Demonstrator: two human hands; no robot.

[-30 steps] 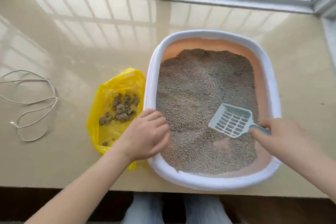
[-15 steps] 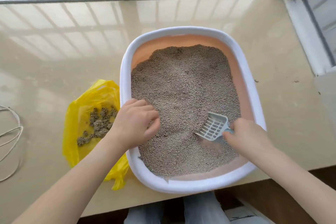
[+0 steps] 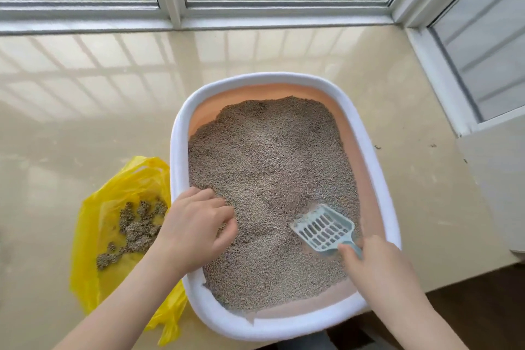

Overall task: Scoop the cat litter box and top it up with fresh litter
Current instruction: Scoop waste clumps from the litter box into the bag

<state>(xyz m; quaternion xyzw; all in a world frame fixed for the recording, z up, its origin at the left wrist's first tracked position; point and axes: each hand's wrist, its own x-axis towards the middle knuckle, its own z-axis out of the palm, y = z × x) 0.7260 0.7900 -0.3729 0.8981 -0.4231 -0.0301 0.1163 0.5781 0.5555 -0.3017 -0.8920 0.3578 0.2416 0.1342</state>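
scoop [image 3: 324, 227] — farther from right wall

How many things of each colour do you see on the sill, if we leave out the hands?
Yellow: 1, the plastic bag holding scooped clumps.
White-rimmed: 1, the litter box.
Pale blue: 1, the scoop, held by the right hand.
Total: 3.
The left hand rests at the box's left rim.
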